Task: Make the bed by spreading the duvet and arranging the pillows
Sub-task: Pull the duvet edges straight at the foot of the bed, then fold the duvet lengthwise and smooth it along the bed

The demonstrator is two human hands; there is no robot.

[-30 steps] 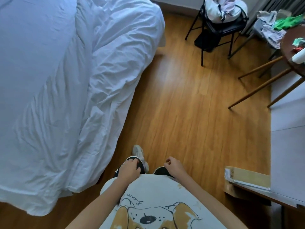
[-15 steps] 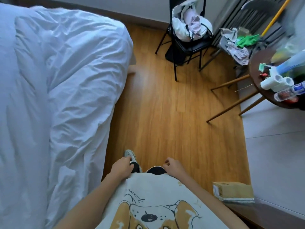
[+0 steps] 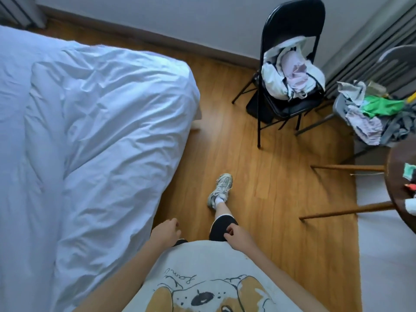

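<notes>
- Nearest the camera, a pale T-shirt [image 3: 209,273] with a printed dog's face fills the bottom edge, and both bare forearms reach forward from it.
- The left hand [image 3: 165,230] hangs at waist height just beside the bed's edge, its fingers loosely curled with nothing in them; it touches no fabric.
- The right hand [image 3: 238,236] sits in front of the black shorts [image 3: 221,228], fingers likewise loosely curled and holding nothing.
- Below the hands, one leg steps forward on the wooden floor [image 3: 270,176], ending in a white sock and a pale sneaker [image 3: 220,189] (the other foot is hidden under the shirt).
- To the left, the white duvet [image 3: 101,143] lies rumpled over the bed, its creased edge draping down the side toward the floor; its far corner bulges over the bed's end.
- No pillow can be made out.
- At the right edge, a dark round table [image 3: 398,192] on slanted wooden legs carries a few small items, too cut off to name.
- Farther back, a black folding chair [image 3: 290,64] stands against the wall with a white bag [image 3: 290,73] of clothing on its seat.
- Beside it, at the right, a second chair holds a heap of clothes [image 3: 373,111], one piece bright green.
</notes>
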